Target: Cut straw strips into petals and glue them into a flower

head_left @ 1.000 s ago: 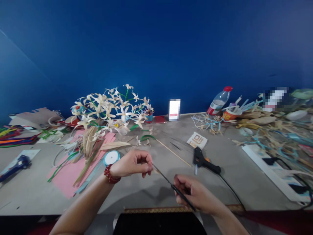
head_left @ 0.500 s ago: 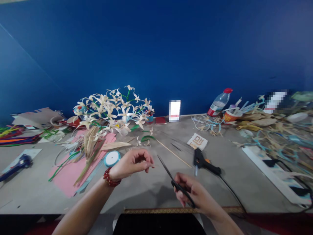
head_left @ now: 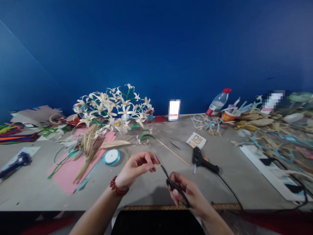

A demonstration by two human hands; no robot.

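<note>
Head view: left hand (head_left: pixel 137 167) pinches a small pale strip (head_left: pixel 157 165) over the table's (head_left: pixel 146 192) near edge. Right hand (head_left: pixel 189 195) grips the scissors (head_left: pixel 171 182), blades at the strip. Trimming, seemingly; a clean snip needs the strip held taut.

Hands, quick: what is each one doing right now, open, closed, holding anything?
Left hand: pinched shut on a small pale strip.
Right hand: closed on scissors, blades next to the strip.
</note>
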